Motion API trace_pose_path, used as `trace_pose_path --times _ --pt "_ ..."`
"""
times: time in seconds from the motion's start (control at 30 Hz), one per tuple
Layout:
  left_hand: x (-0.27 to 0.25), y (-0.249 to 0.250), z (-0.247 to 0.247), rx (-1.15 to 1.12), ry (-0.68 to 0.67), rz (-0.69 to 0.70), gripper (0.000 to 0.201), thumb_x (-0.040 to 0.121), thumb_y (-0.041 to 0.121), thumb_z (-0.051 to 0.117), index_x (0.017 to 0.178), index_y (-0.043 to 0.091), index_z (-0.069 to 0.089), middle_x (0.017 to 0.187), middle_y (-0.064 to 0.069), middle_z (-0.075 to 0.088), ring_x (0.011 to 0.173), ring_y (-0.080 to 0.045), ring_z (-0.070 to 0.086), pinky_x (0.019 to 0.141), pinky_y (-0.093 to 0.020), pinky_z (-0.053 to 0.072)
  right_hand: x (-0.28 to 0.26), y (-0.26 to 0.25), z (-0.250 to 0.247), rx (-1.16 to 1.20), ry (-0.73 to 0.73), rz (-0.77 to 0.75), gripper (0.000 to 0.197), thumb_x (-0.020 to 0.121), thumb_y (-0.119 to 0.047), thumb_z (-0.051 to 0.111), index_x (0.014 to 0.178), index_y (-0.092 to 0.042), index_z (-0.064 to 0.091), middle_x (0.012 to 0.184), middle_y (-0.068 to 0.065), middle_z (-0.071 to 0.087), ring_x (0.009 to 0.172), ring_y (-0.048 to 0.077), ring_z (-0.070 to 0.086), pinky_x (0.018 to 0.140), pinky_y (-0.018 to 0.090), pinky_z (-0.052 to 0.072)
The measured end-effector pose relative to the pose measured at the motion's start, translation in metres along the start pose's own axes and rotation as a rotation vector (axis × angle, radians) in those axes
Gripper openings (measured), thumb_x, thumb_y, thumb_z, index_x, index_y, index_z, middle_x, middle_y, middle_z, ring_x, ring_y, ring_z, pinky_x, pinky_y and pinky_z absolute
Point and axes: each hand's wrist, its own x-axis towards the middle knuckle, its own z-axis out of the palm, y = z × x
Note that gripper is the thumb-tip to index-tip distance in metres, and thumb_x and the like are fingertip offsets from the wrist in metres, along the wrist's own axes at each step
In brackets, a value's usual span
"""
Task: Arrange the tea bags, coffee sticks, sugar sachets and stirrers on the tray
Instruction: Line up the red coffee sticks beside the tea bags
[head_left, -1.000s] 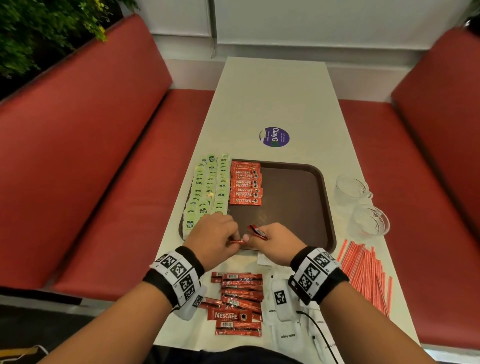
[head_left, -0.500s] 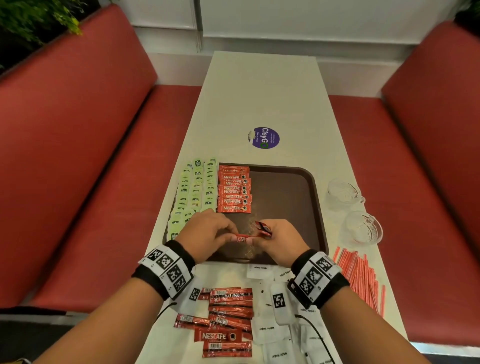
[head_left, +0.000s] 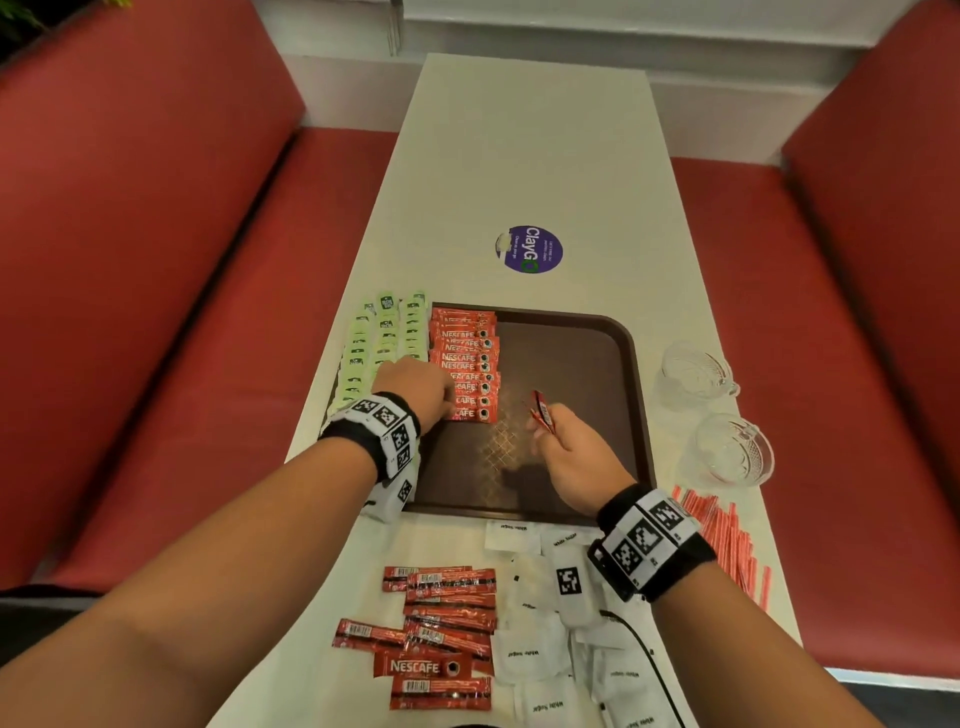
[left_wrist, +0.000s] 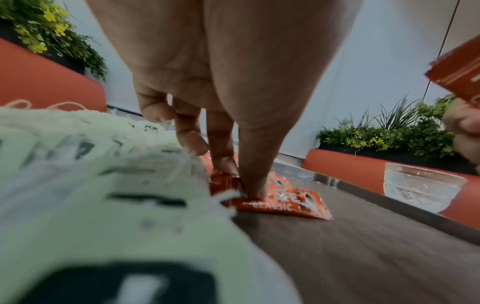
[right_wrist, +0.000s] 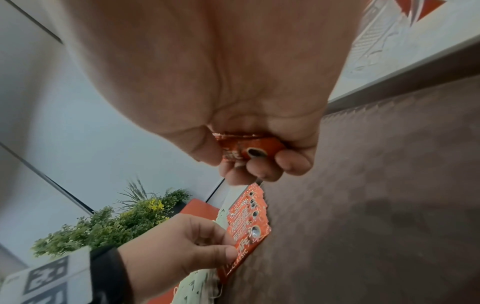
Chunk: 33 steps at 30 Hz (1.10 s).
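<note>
A brown tray (head_left: 571, 364) carries rows of green tea bags (head_left: 384, 338) along its left side and a column of red coffee sticks (head_left: 465, 358) beside them. My left hand (head_left: 451, 410) pinches the left end of the nearest coffee stick (left_wrist: 280, 205) in that column between thumb and finger; the stick lies flat on the tray. My right hand (head_left: 548, 434) hovers over the tray's middle and grips a few more coffee sticks (right_wrist: 249, 150), whose ends stick up past the fingers. Loose coffee sticks (head_left: 441, 623), white sugar sachets (head_left: 550, 649) and red stirrers (head_left: 727, 540) lie on the table near me.
Two glass cups (head_left: 696, 371) (head_left: 732, 449) stand right of the tray. A purple round sticker (head_left: 530, 249) lies on the table beyond the tray. Red benches flank the narrow white table. A black cable runs across the sachets.
My hands were together at the tray's near edge on one stick. The left has carried it forward to the near end of the coffee column; the right has drawn apart to the right.
</note>
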Motion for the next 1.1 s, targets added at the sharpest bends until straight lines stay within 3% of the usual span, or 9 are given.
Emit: trace_pose_path --times 0.1,0.2,0.3,0.47,0.6,0.67,0.83,1.0,1.1 --pt "0.004 0.003 0.001 -0.012 0.011 -0.002 0.014 0.087 0.045 0.069 0.096 0.035 0.069 0.096 0.008 0.068 0.100 -0.018 0.060 0.093 -0.041 0.046 0.001 0.004 0.001 0.014 0.007 -0.032 0.021 0.106 -0.022 0.041 0.107 -0.020 0.062 0.088 -0.006 0.070 0.076 0.007 0.064 0.073 0.021 0.050" --pt "0.004 0.008 0.000 -0.025 0.007 0.033 0.019 0.084 0.048 0.071 0.098 0.035 0.070 0.098 0.009 0.069 0.100 -0.018 0.061 0.093 -0.041 0.047 0.002 0.005 -0.002 0.032 0.054 -0.045 0.023 0.103 -0.021 0.049 0.093 -0.021 0.070 0.071 -0.009 0.068 0.055 0.002 0.055 0.057 0.011 0.044" --pt "0.001 0.012 0.001 -0.009 -0.028 0.045 0.014 0.084 0.045 0.072 0.095 0.036 0.070 0.099 0.009 0.069 0.102 -0.017 0.060 0.091 -0.038 0.047 0.003 0.008 -0.004 -0.009 0.060 -0.065 0.028 0.102 -0.029 0.054 0.080 -0.025 0.072 0.072 -0.005 0.069 0.056 0.003 0.055 0.062 0.023 0.047" --pt "-0.001 0.013 0.000 -0.027 -0.020 0.055 0.013 0.086 0.046 0.069 0.093 0.035 0.069 0.095 0.009 0.070 0.099 -0.017 0.061 0.090 -0.039 0.047 0.004 0.007 -0.005 -0.039 0.032 -0.036 0.031 0.102 -0.033 0.053 0.078 -0.021 0.069 0.080 -0.006 0.071 0.082 0.012 0.064 0.084 0.032 0.048" --pt "-0.010 0.014 -0.011 -0.225 0.086 0.132 0.028 0.094 0.053 0.055 0.088 0.029 0.068 0.082 0.008 0.065 0.084 -0.016 0.062 0.078 -0.034 0.048 0.004 0.001 -0.007 -0.023 -0.025 -0.011 0.014 0.103 -0.032 0.051 0.099 -0.020 0.057 0.079 -0.006 0.074 0.078 0.003 0.066 0.077 0.022 0.045" --pt "-0.023 0.018 -0.021 -0.433 0.161 0.223 0.036 0.098 0.050 0.050 0.079 0.024 0.064 0.071 0.009 0.059 0.073 -0.012 0.057 0.068 -0.031 0.044 0.005 -0.001 -0.008 0.011 -0.030 -0.021 0.012 0.103 -0.031 0.052 0.102 -0.020 0.056 0.079 -0.006 0.075 0.073 0.002 0.067 0.076 0.024 0.047" --pt "-0.054 0.025 -0.032 -0.591 0.200 0.396 0.012 0.089 0.038 0.069 0.090 0.027 0.075 0.081 0.015 0.065 0.076 0.001 0.054 0.069 -0.020 0.039 0.005 -0.012 -0.009 0.108 -0.071 -0.042 0.019 0.102 -0.036 0.054 0.098 -0.019 0.063 0.076 0.000 0.075 0.057 0.004 0.064 0.066 0.026 0.048" --pt "-0.062 0.014 -0.024 -0.587 0.230 0.263 0.009 0.092 0.032 0.067 0.083 0.029 0.068 0.076 0.016 0.060 0.075 0.000 0.053 0.070 -0.026 0.040 0.009 -0.009 -0.009 0.059 -0.013 -0.049 0.018 0.093 -0.039 0.067 0.083 -0.025 0.063 0.072 -0.001 0.066 0.069 0.016 0.063 0.077 0.046 0.058" --pt "-0.067 0.010 -0.022 -0.576 0.222 0.232 0.005 0.092 0.033 0.067 0.088 0.030 0.069 0.079 0.018 0.060 0.075 0.003 0.051 0.070 -0.023 0.040 0.009 -0.011 -0.008 0.023 0.003 -0.078 0.018 0.095 -0.035 0.066 0.079 -0.027 0.061 0.069 -0.006 0.061 0.065 0.013 0.057 0.076 0.045 0.055"
